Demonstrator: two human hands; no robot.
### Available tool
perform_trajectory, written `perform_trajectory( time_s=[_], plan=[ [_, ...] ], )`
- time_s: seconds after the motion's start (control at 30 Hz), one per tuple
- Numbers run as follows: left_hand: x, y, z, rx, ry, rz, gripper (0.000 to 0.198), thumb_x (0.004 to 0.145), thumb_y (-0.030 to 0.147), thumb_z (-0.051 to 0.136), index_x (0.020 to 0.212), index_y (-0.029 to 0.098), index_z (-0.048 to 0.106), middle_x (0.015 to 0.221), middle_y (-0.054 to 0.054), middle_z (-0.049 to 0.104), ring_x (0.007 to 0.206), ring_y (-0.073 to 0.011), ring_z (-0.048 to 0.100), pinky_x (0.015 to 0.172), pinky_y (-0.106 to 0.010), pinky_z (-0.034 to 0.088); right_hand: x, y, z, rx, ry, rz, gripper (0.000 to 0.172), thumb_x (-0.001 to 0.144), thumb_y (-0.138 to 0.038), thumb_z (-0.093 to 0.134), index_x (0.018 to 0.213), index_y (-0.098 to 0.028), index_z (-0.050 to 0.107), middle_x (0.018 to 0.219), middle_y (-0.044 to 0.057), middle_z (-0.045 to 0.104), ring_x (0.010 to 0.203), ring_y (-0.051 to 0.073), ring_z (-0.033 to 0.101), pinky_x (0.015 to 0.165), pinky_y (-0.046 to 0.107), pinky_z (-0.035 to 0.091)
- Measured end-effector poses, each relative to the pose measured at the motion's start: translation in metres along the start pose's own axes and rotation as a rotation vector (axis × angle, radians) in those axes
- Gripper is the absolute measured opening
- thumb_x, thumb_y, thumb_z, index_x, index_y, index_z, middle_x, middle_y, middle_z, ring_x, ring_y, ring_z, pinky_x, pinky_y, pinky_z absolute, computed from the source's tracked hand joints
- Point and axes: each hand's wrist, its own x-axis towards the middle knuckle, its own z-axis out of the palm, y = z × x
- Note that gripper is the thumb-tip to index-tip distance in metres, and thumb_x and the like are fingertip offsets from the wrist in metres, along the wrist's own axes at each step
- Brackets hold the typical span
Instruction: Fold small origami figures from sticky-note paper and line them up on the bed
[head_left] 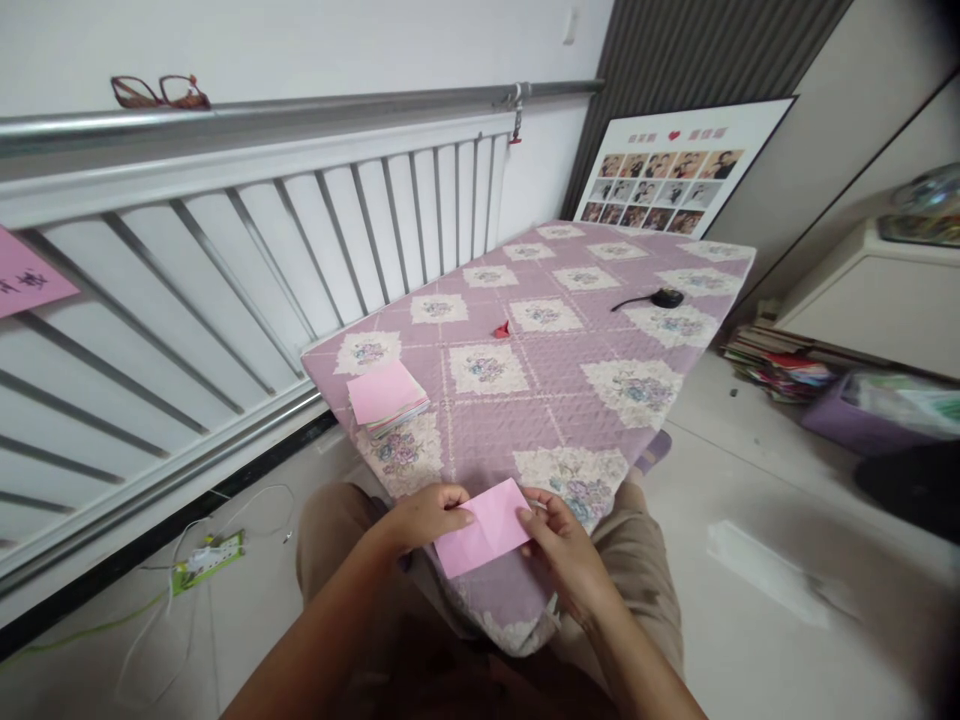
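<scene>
A folded pink sheet of paper [484,530] lies at the near edge of a table covered with a purple quilted floral cloth [555,370]. My left hand [424,515] pinches the paper's left edge with closed fingers. My right hand [562,545] grips its right edge, fingers curled on it. A stack of coloured paper squares [386,398] with a pink sheet on top sits at the table's left side. A small red folded paper piece [501,328] rests near the middle of the table.
A black object with a cord [664,297] lies at the far right of the table. A white railing [225,270] runs along the left, eyeglasses [159,93] on top. A photo board [667,170] leans behind. Books [776,365] and a power strip [206,560] lie on the floor.
</scene>
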Motion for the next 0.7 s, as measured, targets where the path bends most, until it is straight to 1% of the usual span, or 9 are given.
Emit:
perform_trajectory(
  time_s=[0.07, 0.13, 0.2, 0.27, 0.37, 0.43, 0.5, 0.6, 0.7],
  plan=[
    [0.007, 0.0, -0.006, 0.097, -0.052, -0.002, 0.023, 0.082, 0.034, 0.048, 0.089, 0.015, 0.06, 0.076, 0.002, 0.057, 0.067, -0.0114, 0.051, 0.057, -0.02, 0.036, 0.001, 0.001, -0.006, -0.076, -0.051, -0.044, 0.046, 0.075, -0.045, 0.069, 0.111, -0.026, 0.05, 0.066, -0.006, 0.055, 0.054, 0.01, 0.046, 0.052, 0.022, 0.039],
    [0.015, 0.001, -0.012, 0.15, -0.108, 0.001, 0.024, 0.081, 0.034, 0.049, 0.091, 0.015, 0.062, 0.08, 0.001, 0.061, 0.071, -0.0129, 0.054, 0.059, -0.02, 0.038, 0.001, 0.002, -0.012, -0.159, -0.117, -0.101, 0.045, 0.079, -0.042, 0.065, 0.118, -0.027, 0.046, 0.076, -0.003, 0.061, 0.062, 0.011, 0.052, 0.058, 0.023, 0.043],
    [0.022, 0.003, -0.016, 0.185, -0.15, 0.002, 0.024, 0.08, 0.032, 0.051, 0.092, 0.016, 0.064, 0.084, 0.0, 0.064, 0.074, -0.0139, 0.056, 0.062, -0.02, 0.04, -0.001, 0.003, -0.017, -0.241, -0.183, -0.172, 0.044, 0.082, -0.039, 0.061, 0.121, -0.028, 0.045, 0.096, 0.002, 0.064, 0.078, 0.014, 0.058, 0.07, 0.027, 0.047],
    [0.03, 0.005, -0.02, 0.234, -0.186, 0.003, 0.025, 0.078, 0.031, 0.054, 0.094, 0.016, 0.066, 0.088, 0.0, 0.067, 0.077, -0.0144, 0.058, 0.064, -0.02, 0.04, -0.005, 0.003, -0.022, -0.339, -0.24, -0.229, 0.04, 0.084, -0.036, 0.058, 0.122, -0.026, 0.048, 0.112, 0.006, 0.061, 0.096, 0.017, 0.059, 0.085, 0.032, 0.047],
    [0.042, 0.008, -0.022, 0.326, -0.243, 0.004, 0.025, 0.076, 0.029, 0.056, 0.095, 0.018, 0.068, 0.089, 0.001, 0.068, 0.075, -0.0141, 0.058, 0.061, -0.02, 0.039, -0.011, 0.007, -0.028, -0.573, -0.305, -0.311, 0.04, 0.08, -0.027, 0.06, 0.12, -0.025, 0.055, 0.12, 0.007, 0.058, 0.111, 0.021, 0.055, 0.098, 0.036, 0.042],
    [0.049, 0.009, -0.021, 0.394, -0.279, 0.005, 0.023, 0.074, 0.028, 0.058, 0.092, 0.018, 0.069, 0.084, 0.001, 0.069, 0.072, -0.0142, 0.058, 0.058, -0.02, 0.038, -0.013, 0.011, -0.03, -0.748, -0.334, -0.385, 0.048, 0.074, -0.019, 0.062, 0.121, -0.025, 0.056, 0.12, 0.007, 0.057, 0.114, 0.022, 0.053, 0.099, 0.036, 0.041],
    [0.056, 0.01, -0.02, 0.461, -0.3, 0.006, 0.022, 0.072, 0.027, 0.059, 0.089, 0.018, 0.069, 0.08, 0.0, 0.068, 0.069, -0.0149, 0.057, 0.056, -0.021, 0.037, -0.013, 0.017, -0.03, -0.894, -0.345, -0.465, 0.054, 0.071, -0.013, 0.06, 0.124, -0.024, 0.056, 0.118, 0.009, 0.057, 0.111, 0.022, 0.055, 0.096, 0.036, 0.044],
    [0.062, 0.012, -0.019, 0.545, -0.301, 0.011, 0.02, 0.07, 0.026, 0.062, 0.087, 0.019, 0.07, 0.078, 0.0, 0.068, 0.067, -0.0157, 0.056, 0.055, -0.022, 0.035, -0.008, 0.029, -0.029, -1.056, -0.29, -0.586, 0.052, 0.073, -0.008, 0.053, 0.123, -0.023, 0.058, 0.111, 0.01, 0.06, 0.104, 0.022, 0.058, 0.09, 0.035, 0.049],
    [0.064, 0.014, -0.018, 0.603, -0.282, 0.017, 0.021, 0.069, 0.027, 0.063, 0.087, 0.019, 0.07, 0.077, -0.001, 0.067, 0.065, -0.0161, 0.056, 0.054, -0.023, 0.034, 0.001, 0.038, -0.029, -1.155, -0.234, -0.674, 0.049, 0.075, -0.005, 0.047, 0.119, -0.021, 0.061, 0.106, 0.01, 0.062, 0.1, 0.022, 0.06, 0.089, 0.034, 0.05]
  ],
)
